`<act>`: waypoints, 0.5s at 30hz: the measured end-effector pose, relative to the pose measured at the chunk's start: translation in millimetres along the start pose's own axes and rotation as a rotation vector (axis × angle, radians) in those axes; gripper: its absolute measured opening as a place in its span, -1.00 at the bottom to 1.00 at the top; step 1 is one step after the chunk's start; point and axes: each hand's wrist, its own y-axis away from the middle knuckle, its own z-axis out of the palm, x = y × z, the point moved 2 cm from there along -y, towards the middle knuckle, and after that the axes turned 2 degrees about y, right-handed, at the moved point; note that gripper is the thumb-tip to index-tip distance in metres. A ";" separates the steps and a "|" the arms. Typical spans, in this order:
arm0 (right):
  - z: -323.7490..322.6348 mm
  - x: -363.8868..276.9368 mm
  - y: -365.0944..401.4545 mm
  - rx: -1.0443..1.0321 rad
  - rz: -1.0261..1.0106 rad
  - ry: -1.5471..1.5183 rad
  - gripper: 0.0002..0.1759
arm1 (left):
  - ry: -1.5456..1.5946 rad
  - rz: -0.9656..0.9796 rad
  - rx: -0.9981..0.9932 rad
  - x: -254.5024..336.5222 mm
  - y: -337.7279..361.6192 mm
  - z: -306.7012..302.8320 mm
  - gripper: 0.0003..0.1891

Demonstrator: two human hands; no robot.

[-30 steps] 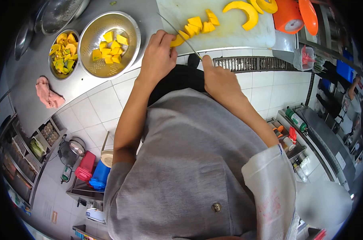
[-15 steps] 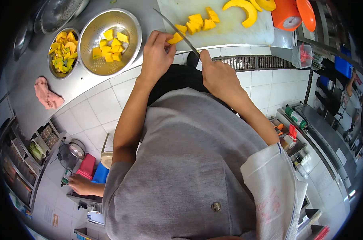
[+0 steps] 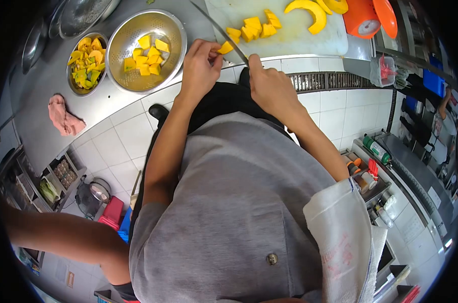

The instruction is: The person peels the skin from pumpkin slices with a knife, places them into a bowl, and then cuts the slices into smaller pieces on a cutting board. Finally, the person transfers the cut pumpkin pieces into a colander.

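Observation:
My left hand (image 3: 202,63) pinches a small yellow pumpkin piece (image 3: 226,48) at the board's near left corner. In my right hand (image 3: 272,88) is the handle of a long knife (image 3: 220,30). Its blade slants up to the left, right beside the held piece; whether it touches cannot be told. Cut pumpkin chunks (image 3: 251,29) lie on the white cutting board (image 3: 289,45), with a curved pumpkin slice (image 3: 317,19) farther right. Left of my left hand, a steel colander (image 3: 119,48) contains several pumpkin chunks (image 3: 147,58).
A steel bowl of pumpkin peelings (image 3: 87,63) stands beside the colander. A pink cloth (image 3: 65,116) lies on the steel counter (image 3: 32,101). An orange scale (image 3: 360,20) borders the board's right side. Another person's arm (image 3: 67,240) reaches in at lower left.
The other person's arm at lower left now extends outward and looks much larger. The counter and its bowls have shifted slightly right in view. My hands keep their grips on pumpkin piece and knife.

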 end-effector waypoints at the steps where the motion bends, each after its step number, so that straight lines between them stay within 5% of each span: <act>1: 4.9 1.3 0.5 0.002 0.006 0.001 -0.68 | -0.014 -0.009 -0.010 -0.2 -0.4 -0.2 -0.79; 8: 30.5 6.0 -25.5 0.028 0.008 -0.059 -0.71 | -0.014 0.062 0.033 -3.0 -5.1 1.0 -0.82; 13: 1.3 29.2 -4.7 0.156 -0.048 -0.177 -0.80 | -0.026 0.006 -0.034 -9.8 -0.1 7.4 -0.58; 15: -20.4 46.0 4.4 -0.062 0.201 -0.721 -0.81 | -0.187 0.200 -0.009 4.6 -9.3 9.6 -0.47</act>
